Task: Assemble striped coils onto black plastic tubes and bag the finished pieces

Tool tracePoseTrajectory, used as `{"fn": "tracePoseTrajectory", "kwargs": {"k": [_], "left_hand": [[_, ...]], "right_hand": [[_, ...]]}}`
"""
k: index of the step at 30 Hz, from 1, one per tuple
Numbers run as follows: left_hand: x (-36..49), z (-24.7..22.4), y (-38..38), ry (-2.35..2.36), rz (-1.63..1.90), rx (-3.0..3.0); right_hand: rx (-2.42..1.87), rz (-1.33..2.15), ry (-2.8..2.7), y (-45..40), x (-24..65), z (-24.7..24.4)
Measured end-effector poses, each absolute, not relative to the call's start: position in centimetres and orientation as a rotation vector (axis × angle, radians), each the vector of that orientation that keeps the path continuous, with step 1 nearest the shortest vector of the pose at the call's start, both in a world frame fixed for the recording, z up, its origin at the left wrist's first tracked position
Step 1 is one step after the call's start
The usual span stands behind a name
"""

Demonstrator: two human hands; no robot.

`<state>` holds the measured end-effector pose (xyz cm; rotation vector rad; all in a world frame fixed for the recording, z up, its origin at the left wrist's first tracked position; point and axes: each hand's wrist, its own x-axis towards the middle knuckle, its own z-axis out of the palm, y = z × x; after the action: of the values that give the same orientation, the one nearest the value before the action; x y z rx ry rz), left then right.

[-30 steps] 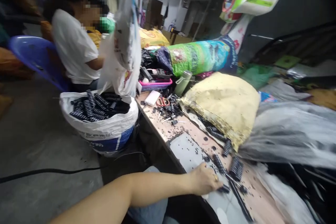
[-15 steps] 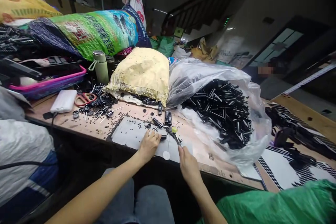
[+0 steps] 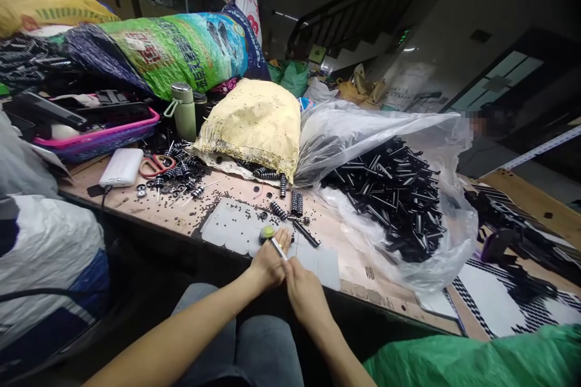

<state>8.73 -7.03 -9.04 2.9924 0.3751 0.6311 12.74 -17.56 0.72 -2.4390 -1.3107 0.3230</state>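
Note:
My right hand [image 3: 302,287] is closed on a thin metallic tool [image 3: 278,248] with a yellow-green tip, which crosses over my left hand. The fingers of my left hand [image 3: 271,261] are bent at the front of the grey mat [image 3: 227,230], around something dark and mostly hidden. Just right of the hands, a black rod [image 3: 306,233] lies slanted on the mat. Behind it are black ribbed cylinders [image 3: 296,202], two of them upright side by side. Tiny dark rings are scattered over the mat's left part.
A clear plastic bag [image 3: 458,217] of black tubes fills the right side. A yellow sack [image 3: 254,121] stands behind the mat. To the left are red-handled scissors [image 3: 157,165], a white power bank [image 3: 121,167], a green bottle [image 3: 184,112] and a pink-rimmed basket [image 3: 109,133].
My right hand has moved left with the tool and now meets my left hand. The black rod has come into view on the mat. The plastic bag's upper edge has lifted, and the view has shifted slightly.

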Motion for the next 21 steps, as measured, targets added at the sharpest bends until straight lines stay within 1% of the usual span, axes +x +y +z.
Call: {"fn": "tracePoseTrajectory", "kwargs": {"k": [4, 6, 8, 11, 13, 16, 18, 21], "left_hand": [[8.6, -9.3, -7.0, 0.527, 0.74, 2.926], [8.5, -9.3, -7.1, 0.538, 0.768, 2.918], [8.4, -9.2, -7.2, 0.539, 0.769, 2.91], [8.4, -9.0, -7.4, 0.534, 0.751, 2.905], [8.5, -8.9, -7.5, 0.542, 0.734, 2.909], [8.5, -9.1, -7.9, 0.582, 0.716, 2.914], [8.3, -9.3, -8.1, 0.571, 0.703, 2.936], [8.2, -9.2, -8.0, 0.511, 0.673, 2.971]], "right_hand": [[-2.363, 0.1, -0.951, -19.5, 14.3, 3.8], [-2.356, 0.024, -0.871, -20.1, 15.1, 3.6], [-2.442, 0.077, -0.887, -20.4, 15.7, 2.2], [-2.614, 0.27, -0.984, -20.3, 16.1, 0.2], [-2.604, 0.271, -1.02, -19.8, 15.6, 0.3], [-2.457, 0.182, -1.084, -18.6, 13.9, 1.4], [-2.45, 0.246, -1.219, -17.5, 12.7, 1.6], [-2.55, 0.4, -1.403, -16.7, 12.1, 0.9]]}}
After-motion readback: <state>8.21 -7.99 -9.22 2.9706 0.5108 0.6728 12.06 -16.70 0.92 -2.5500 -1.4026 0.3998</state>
